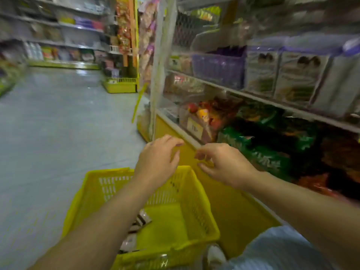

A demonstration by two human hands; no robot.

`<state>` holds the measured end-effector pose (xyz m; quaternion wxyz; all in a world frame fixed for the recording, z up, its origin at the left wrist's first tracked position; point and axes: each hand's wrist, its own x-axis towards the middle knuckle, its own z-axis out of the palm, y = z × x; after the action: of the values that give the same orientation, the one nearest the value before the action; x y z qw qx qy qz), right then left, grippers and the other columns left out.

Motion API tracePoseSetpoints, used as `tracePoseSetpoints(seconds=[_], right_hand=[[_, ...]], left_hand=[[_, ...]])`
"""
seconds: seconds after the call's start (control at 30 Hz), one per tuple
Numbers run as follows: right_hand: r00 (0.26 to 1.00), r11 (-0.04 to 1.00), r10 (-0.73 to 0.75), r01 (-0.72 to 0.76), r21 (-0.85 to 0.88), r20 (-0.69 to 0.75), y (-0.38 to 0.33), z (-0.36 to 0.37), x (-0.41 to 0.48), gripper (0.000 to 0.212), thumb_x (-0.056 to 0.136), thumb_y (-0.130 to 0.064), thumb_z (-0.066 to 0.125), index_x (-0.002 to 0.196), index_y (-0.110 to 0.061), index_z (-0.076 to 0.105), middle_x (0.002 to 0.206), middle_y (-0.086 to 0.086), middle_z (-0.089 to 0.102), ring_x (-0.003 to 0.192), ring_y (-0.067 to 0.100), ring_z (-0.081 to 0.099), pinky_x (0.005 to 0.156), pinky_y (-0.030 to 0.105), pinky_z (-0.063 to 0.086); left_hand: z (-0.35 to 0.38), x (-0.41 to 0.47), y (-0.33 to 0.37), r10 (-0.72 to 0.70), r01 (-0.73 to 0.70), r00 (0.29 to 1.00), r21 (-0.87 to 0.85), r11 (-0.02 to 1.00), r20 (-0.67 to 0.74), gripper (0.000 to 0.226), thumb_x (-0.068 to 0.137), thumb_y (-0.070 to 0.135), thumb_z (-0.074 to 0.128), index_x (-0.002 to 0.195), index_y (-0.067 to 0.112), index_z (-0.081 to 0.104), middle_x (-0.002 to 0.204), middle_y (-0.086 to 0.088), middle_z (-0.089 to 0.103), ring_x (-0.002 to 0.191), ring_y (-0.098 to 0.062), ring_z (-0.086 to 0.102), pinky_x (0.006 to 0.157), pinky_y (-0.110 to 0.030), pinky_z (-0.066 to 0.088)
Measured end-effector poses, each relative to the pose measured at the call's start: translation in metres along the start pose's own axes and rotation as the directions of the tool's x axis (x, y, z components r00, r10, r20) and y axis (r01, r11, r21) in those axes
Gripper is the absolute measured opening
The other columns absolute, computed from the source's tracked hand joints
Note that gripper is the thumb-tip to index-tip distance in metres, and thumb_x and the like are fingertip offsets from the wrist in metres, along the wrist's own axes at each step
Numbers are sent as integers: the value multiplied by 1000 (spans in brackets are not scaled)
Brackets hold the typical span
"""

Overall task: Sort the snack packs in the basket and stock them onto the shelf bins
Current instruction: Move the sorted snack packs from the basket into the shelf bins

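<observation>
The shelf (229,199) is faced just beyond both hands; the yellow basket (202,199) is set below them, snack packs (141,221) lying under the left forearm. The left hand (157,162) is held loosely curled, empty — whether the right hand (226,166) pinches anything cannot be told.

Your yellow plastic basket (195,207) stands upright with slotted walls. A few snack packs (141,221) in dark and white wrappers lie along its left side, overlapping. Just right of the basket rises the shelf (272,103). Beyond the basket's far right corner, the shelf's lowest tier holds a blurred clear bin (194,121) of red and yellow packs beside green packs (263,152). A purple bin (218,69) sits one tier higher.
</observation>
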<state>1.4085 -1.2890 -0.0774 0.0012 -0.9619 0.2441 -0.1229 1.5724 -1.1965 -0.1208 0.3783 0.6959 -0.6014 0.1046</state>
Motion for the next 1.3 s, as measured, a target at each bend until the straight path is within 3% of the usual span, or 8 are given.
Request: tracePoseSetpoints(seconds=[0.17,0.4,0.63,0.8,0.97,1.1,1.23,1.3], right_hand=[[904,994,-105,105,22,415,-33,116,52,30,87,-36,59,116,-28,61,114,-6,65,106,19,60,76,27,43],[707,989,-148,113,96,691,-48,255,98,44,90,-36,61,129,-18,54,124,6,61,113,27,56,86,31,44],[630,988,-144,46,149,763,-50,362,116,40,90,-32,60,123,-12,53,123,14,53,106,31,55,74,34,45],[654,954,-245,33,297,716,-70,418,106,78,87,-37,65,149,-24,21,154,8,21,138,30,29,102,44,41],[754,957,-288,215,193,590,-77,446,90,82,86,-45,62,149,-35,11,137,12,39,128,33,35,87,41,45],[725,952,-305,231,199,617,-55,440,80,74,89,-43,57,148,-40,14,131,11,43,121,31,43,73,35,43],[696,892,-251,-103,439,673,-20,415,85,51,90,-24,56,139,-30,42,131,2,53,112,18,55,77,23,44],[654,831,-205,-276,482,728,2,400,91,41,88,-15,61,127,-24,54,121,0,58,104,13,58,73,15,46]], left_hand=[[23,-61,-110,-318,301,918,106,948,237,30,91,20,57,120,22,63,123,-2,60,116,-23,55,94,-40,44],[83,-117,-217,-639,630,609,202,750,470,39,92,30,58,130,24,57,135,-4,56,121,-23,53,98,-33,43],[126,-152,-278,-640,486,110,521,702,760,74,89,24,67,150,20,26,158,-11,18,136,-28,37,104,-35,38],[146,-156,-295,-585,319,-93,581,749,806,107,80,34,76,154,25,-1,161,-7,3,145,-32,19,114,-43,28],[158,-165,-302,-615,268,-156,633,726,773,124,68,46,82,151,35,-10,160,-10,4,142,-37,24,110,-48,35],[158,-165,-301,-608,274,-166,628,728,776,126,67,50,81,151,34,-11,159,-11,15,138,-36,31,108,-46,37],[157,-161,-292,-577,149,-213,610,778,788,134,64,55,81,146,39,-24,160,-11,-15,145,-38,14,112,-47,28],[156,-161,-287,-580,146,-224,615,775,784,134,65,49,83,146,38,-23,161,-12,-6,143,-38,20,110,-46,32]])
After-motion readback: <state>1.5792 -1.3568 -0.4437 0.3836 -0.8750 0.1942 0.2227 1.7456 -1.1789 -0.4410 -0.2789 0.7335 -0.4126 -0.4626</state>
